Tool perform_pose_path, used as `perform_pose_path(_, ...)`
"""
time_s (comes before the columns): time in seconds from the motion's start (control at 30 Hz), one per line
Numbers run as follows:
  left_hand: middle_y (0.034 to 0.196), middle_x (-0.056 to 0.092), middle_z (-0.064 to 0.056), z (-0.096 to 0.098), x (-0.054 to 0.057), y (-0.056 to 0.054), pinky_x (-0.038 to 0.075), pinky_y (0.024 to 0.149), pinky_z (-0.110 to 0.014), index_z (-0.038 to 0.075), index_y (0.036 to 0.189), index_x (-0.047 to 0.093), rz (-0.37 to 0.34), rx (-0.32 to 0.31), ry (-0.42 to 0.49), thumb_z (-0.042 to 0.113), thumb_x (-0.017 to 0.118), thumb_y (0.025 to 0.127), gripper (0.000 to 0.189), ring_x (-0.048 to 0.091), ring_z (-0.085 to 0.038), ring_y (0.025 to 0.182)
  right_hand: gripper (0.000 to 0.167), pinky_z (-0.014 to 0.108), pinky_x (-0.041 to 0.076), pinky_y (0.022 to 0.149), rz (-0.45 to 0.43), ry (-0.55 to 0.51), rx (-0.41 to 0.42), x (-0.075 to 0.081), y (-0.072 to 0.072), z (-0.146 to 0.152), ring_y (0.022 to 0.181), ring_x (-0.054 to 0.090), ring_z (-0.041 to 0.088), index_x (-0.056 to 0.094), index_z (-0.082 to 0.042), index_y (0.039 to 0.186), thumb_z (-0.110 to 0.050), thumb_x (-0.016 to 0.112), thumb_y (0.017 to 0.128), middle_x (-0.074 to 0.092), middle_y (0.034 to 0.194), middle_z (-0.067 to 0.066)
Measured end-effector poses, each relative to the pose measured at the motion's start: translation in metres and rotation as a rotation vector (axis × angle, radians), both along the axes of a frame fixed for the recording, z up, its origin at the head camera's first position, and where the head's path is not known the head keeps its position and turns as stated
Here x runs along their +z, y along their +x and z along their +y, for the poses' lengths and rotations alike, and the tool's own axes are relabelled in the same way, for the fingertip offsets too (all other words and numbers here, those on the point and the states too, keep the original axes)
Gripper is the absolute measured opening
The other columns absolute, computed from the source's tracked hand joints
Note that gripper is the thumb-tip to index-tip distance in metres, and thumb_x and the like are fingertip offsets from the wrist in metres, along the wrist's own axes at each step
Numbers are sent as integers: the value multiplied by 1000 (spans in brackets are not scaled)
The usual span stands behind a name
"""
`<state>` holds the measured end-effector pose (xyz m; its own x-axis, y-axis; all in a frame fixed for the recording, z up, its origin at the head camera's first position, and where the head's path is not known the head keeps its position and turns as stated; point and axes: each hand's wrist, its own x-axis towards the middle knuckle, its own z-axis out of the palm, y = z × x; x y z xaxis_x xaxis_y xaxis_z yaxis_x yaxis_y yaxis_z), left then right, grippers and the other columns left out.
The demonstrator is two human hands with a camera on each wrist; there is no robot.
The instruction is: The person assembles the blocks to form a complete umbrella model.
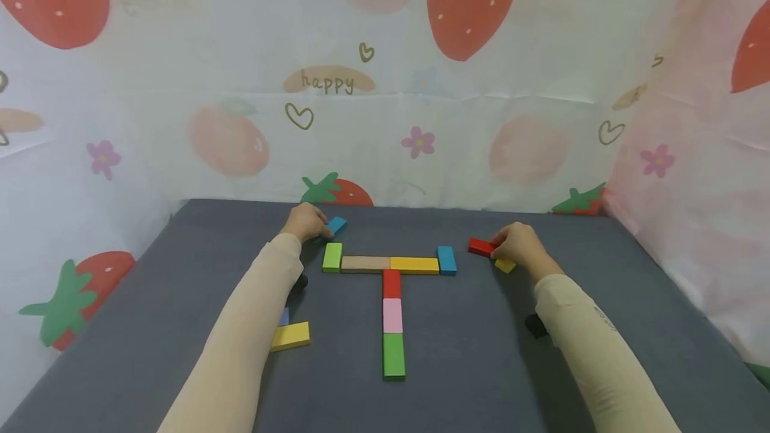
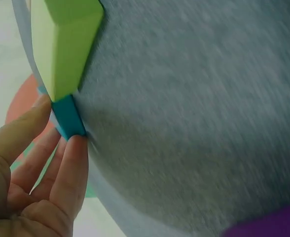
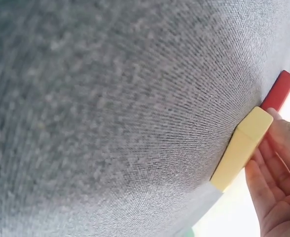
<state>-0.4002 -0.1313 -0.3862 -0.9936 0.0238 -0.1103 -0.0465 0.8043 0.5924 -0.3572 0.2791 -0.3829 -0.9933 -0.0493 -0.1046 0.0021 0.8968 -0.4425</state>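
Observation:
My left hand (image 1: 305, 222) pinches a blue block (image 1: 337, 225) at the back of the grey table, just behind a light green block (image 1: 333, 257). In the left wrist view, the thumb and fingertips are at the ends of this blue block (image 2: 69, 117), partly behind the green one. Off to the right, my right hand (image 1: 519, 244) grips the right end of a red block (image 1: 480, 247). A yellow block (image 1: 505, 265) lies under that hand; in the right wrist view this yellow block (image 3: 242, 147) hides part of the red block (image 3: 279, 91).
In the middle, a wooden block (image 1: 365, 264) and a yellow one (image 1: 414, 265) form a bar, with a blue block (image 1: 447, 260) at its right end. A red-pink-green column (image 1: 393, 316) runs toward me. Another yellow block (image 1: 291, 336) lies by my left forearm.

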Motion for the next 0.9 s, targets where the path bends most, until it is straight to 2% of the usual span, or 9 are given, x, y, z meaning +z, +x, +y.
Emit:
perform_pose_path(0.23, 130, 64, -22, 9, -4, -4, 53, 99, -46, -2, 118, 70, -5, -29, 27, 14, 76, 87, 35, 59, -37, 120, 32, 37, 55, 77, -23, 33, 7, 2, -3, -3, 96, 65, 31, 71, 4, 116, -9, 73, 87, 67, 120, 25)
perform_pose_path(0.53, 131, 63, -21, 15, -1, -2, 52, 101, -47, -1, 119, 70, -13, -78, 34, 14, 76, 87, 35, 58, -38, 120, 33, 38, 54, 78, -41, 64, -19, 2, -5, -4, 98, 64, 31, 70, 2, 119, -11, 72, 88, 67, 122, 23)
perform_pose_path(0.9, 133, 62, -20, 17, -3, -1, 51, 102, -48, 0, 121, 69, -23, -77, 47, 14, 74, 89, 36, 57, -37, 123, 33, 38, 54, 77, -19, 72, -14, 1, -5, -6, 95, 64, 30, 70, 3, 118, -12, 72, 88, 67, 122, 24)
